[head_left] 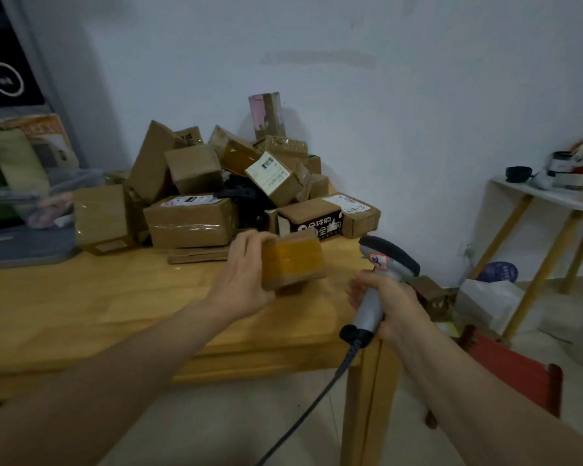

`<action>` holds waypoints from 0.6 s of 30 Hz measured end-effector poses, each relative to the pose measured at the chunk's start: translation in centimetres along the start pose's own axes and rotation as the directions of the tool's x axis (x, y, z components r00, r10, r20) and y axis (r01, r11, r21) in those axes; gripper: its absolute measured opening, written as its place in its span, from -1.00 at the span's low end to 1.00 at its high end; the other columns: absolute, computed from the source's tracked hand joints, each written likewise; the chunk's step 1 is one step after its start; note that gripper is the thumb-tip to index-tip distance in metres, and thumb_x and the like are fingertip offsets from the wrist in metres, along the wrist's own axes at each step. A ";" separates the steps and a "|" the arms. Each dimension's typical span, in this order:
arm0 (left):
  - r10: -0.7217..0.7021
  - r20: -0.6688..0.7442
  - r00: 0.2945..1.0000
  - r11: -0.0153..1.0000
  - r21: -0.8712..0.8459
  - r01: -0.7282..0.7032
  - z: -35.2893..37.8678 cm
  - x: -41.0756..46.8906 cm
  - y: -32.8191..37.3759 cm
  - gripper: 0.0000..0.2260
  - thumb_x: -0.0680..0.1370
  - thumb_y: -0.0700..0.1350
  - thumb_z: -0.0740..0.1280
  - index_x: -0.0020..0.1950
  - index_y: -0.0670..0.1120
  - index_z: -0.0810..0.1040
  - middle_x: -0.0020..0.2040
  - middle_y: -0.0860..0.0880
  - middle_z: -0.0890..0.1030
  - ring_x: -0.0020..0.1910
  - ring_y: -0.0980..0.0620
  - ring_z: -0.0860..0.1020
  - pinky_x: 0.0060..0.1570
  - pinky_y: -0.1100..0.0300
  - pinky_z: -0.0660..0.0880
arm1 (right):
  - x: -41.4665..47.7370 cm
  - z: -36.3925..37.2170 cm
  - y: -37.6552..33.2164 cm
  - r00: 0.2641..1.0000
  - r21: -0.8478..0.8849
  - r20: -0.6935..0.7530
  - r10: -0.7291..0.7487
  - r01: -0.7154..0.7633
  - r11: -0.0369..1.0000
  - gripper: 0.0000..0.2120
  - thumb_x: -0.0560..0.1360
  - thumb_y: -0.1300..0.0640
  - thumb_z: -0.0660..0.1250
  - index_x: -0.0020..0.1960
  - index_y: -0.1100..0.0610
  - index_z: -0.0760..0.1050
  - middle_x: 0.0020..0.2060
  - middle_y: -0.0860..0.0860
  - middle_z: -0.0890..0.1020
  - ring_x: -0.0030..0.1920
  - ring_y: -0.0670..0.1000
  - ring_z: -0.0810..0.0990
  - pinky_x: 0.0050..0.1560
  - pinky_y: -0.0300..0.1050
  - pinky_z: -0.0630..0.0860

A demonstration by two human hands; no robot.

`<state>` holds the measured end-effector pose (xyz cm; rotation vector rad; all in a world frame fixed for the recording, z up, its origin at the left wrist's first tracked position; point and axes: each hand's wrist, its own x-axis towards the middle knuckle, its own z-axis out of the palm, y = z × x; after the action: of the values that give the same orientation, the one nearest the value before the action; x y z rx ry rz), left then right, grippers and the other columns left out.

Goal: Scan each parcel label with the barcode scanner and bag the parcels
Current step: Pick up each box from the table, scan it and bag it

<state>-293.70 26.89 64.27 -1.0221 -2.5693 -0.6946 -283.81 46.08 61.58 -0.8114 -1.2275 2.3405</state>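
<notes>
My left hand (241, 277) grips a small cardboard parcel (293, 262) wrapped in yellowish tape, held above the wooden table (98, 297) near its right end. My right hand (389, 302) grips the grey handle of a barcode scanner (386, 260), whose dark head sits just right of the parcel. The scanner's black cable (317, 398) hangs down toward the floor. No label shows on the parcel's visible faces. A heap of several brown parcels (216, 190) lies at the back of the table against the wall, some with white labels.
A grey bin and clear plastic bag (31, 210) sit at the table's left. A red stool (519, 375) stands on the floor to the right, beside paper bags (492, 301) and a small white side table (546, 196) holding small items.
</notes>
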 end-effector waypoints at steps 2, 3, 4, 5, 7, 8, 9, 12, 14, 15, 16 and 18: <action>0.046 0.087 0.995 0.999 0.019 -0.047 -0.6 -3.4 -1.0 -0.24 0.35 -0.11 0.53 0.42 0.01 0.18 0.42 -0.02 0.10 0.41 0.01 0.15 0.36 0.08 0.33 | -1.3 0.8 1.4 1.000 -0.033 0.015 0.001 -0.001 0.999 -0.84 0.42 0.31 0.42 -0.01 0.24 0.54 -0.13 0.17 0.66 -0.14 0.12 0.66 -0.11 -0.01 0.60; 0.048 0.125 0.991 0.999 -0.020 -0.046 -0.7 -4.7 -1.3 -0.25 0.35 -0.07 0.52 0.42 0.01 0.18 0.41 0.02 0.08 0.41 0.04 0.13 0.35 0.15 0.30 | -1.9 1.2 2.0 1.000 -0.050 0.026 0.010 -0.008 0.999 -0.85 0.41 0.30 0.44 -0.03 0.22 0.55 -0.10 0.16 0.67 -0.10 0.13 0.66 -0.11 0.01 0.59; 0.016 0.147 0.989 0.993 -0.117 0.002 -0.8 -5.8 -1.4 -0.27 0.37 -0.03 0.49 0.42 0.00 0.18 0.39 0.05 0.10 0.40 0.07 0.15 0.31 0.22 0.32 | -2.6 1.8 2.5 0.999 -0.068 0.036 0.018 -0.015 0.998 -0.85 0.41 0.27 0.45 -0.04 0.19 0.55 -0.09 0.16 0.66 -0.09 0.14 0.65 -0.14 0.01 0.58; -0.067 0.150 0.986 0.957 -0.269 0.106 -0.9 -6.6 -1.2 -0.31 0.41 -0.02 0.46 0.42 0.00 0.17 0.37 0.05 0.16 0.38 0.07 0.22 0.25 0.25 0.36 | -3.3 2.3 3.1 0.999 -0.087 0.046 0.023 -0.019 0.996 -0.84 0.41 0.24 0.47 -0.04 0.17 0.55 -0.10 0.15 0.66 -0.10 0.14 0.63 -0.18 0.00 0.57; -0.325 0.141 0.935 0.741 -0.576 0.344 -0.7 -7.1 -0.7 -0.41 0.53 -0.02 0.38 0.46 0.00 0.16 0.37 0.00 0.32 0.30 0.02 0.37 0.20 0.18 0.44 | -4.5 3.2 4.1 0.998 -0.117 0.064 0.028 -0.021 0.993 -0.81 0.41 0.21 0.47 -0.02 0.15 0.51 -0.13 0.14 0.63 -0.15 0.13 0.60 -0.24 -0.03 0.53; -0.458 0.159 0.875 0.611 -0.658 0.440 -0.9 -7.0 -0.4 -0.44 0.56 0.01 0.34 0.49 0.00 0.16 0.37 -0.04 0.39 0.29 -0.02 0.42 0.24 0.09 0.44 | -5.0 3.7 4.5 0.997 -0.124 0.072 0.028 -0.019 0.992 -0.80 0.41 0.21 0.47 -0.03 0.15 0.49 -0.15 0.13 0.62 -0.17 0.11 0.59 -0.25 -0.04 0.51; -0.563 0.204 0.801 0.491 -0.697 0.523 -1.1 -6.8 -0.5 -0.45 0.58 0.02 0.32 0.50 -0.02 0.19 0.35 -0.06 0.44 0.28 -0.06 0.45 0.26 0.03 0.43 | -5.3 4.0 4.8 0.997 -0.121 0.075 0.028 -0.019 0.992 -0.80 0.41 0.22 0.47 -0.04 0.14 0.48 -0.16 0.13 0.62 -0.18 0.10 0.58 -0.25 -0.04 0.50; -0.607 0.371 0.702 0.242 -0.756 0.609 -2.2 -6.9 -1.5 -0.60 0.55 -0.13 0.36 0.38 -0.14 0.43 0.17 -0.12 0.61 0.14 -0.07 0.57 0.18 0.02 0.52 | -6.0 4.8 5.2 0.996 -0.104 0.081 0.030 -0.022 0.994 -0.82 0.40 0.26 0.45 -0.06 0.14 0.49 -0.14 0.14 0.63 -0.17 0.11 0.59 -0.18 0.00 0.55; -0.576 0.414 0.705 0.190 -0.771 0.607 -3.1 -7.7 -2.2 -0.72 0.52 -0.21 0.38 0.23 -0.12 0.51 0.06 -0.14 0.65 0.06 -0.08 0.61 0.10 0.00 0.56 | -6.4 5.4 5.6 0.995 -0.110 0.096 0.028 -0.017 0.994 -0.83 0.40 0.29 0.44 -0.07 0.15 0.51 -0.12 0.16 0.64 -0.14 0.13 0.60 -0.05 0.08 0.56; -0.568 0.427 0.703 0.169 -0.777 0.607 -3.7 -8.1 -2.4 -0.73 0.52 -0.23 0.37 0.21 -0.10 0.50 0.04 -0.14 0.66 0.05 -0.08 0.61 0.10 -0.01 0.56 | -6.7 5.8 5.9 0.994 -0.122 0.105 0.029 -0.016 0.992 -0.83 0.39 0.31 0.44 -0.07 0.15 0.51 -0.11 0.17 0.64 -0.12 0.15 0.60 0.02 0.12 0.55; -0.563 0.437 0.702 0.154 -0.779 0.608 -4.3 -8.5 -2.7 -0.73 0.51 -0.23 0.37 0.20 -0.07 0.49 0.02 -0.14 0.66 0.06 -0.09 0.60 0.11 -0.04 0.56 | -7.0 6.2 6.2 0.993 -0.133 0.118 0.029 -0.013 0.991 -0.82 0.39 0.32 0.43 -0.08 0.15 0.50 -0.10 0.19 0.64 -0.10 0.16 0.60 0.07 0.15 0.54; -0.538 0.462 0.705 0.142 -0.774 0.617 -5.8 -9.1 -3.2 -0.69 0.49 -0.22 0.40 0.19 0.02 0.47 0.01 -0.14 0.67 0.08 -0.12 0.60 0.14 -0.11 0.55 | -7.7 7.3 6.9 0.988 -0.144 0.151 0.029 -0.007 0.990 -0.81 0.38 0.34 0.42 -0.08 0.17 0.48 -0.12 0.18 0.66 -0.10 0.16 0.62 0.09 0.16 0.54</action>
<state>-289.03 16.62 64.14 -0.0452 -2.4901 -2.5343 -283.05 33.51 61.59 -0.7006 -1.4719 2.3882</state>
